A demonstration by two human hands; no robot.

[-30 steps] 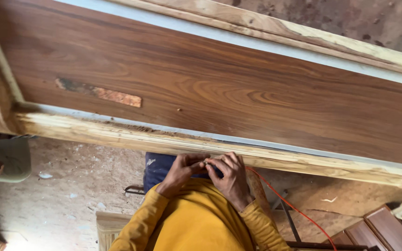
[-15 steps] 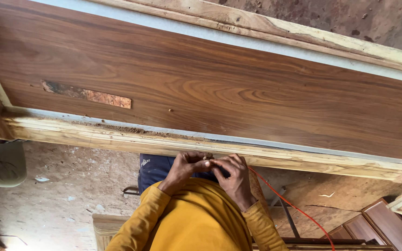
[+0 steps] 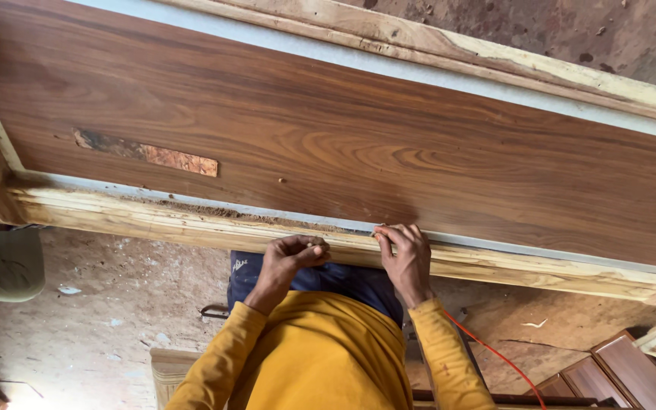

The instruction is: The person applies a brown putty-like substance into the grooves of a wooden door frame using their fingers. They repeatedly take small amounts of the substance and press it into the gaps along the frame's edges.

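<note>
The door panel (image 3: 358, 144), a large board of dark brown wood-grain veneer, lies flat across the upper view inside a pale, rough timber frame (image 3: 153, 216). A grey strip (image 3: 282, 214) runs along the panel's near edge, between veneer and frame. On the left part of the panel there is a long reddish patch (image 3: 146, 152) where the veneer is missing. At far left, below the frame, a pale green object (image 3: 9, 262) sits on the dusty floor (image 3: 115, 304).

The left hand (image 3: 290, 254) rests against the near rail of the frame, fingers curled into a loose fist with the thumb pressed on top; whether anything is gripped inside cannot be told. Just beside it, the right hand (image 3: 404, 254) lies on the same rail, its fingers (image 3: 389, 231) pinched together at the grey strip on the panel's edge; any small item between them is too small to identify. Both arms wear yellow sleeves (image 3: 214, 357).

Further right, an orange cable (image 3: 487, 349) crosses the floor, and brown moulded boards (image 3: 616, 372) lie at lower right.
</note>
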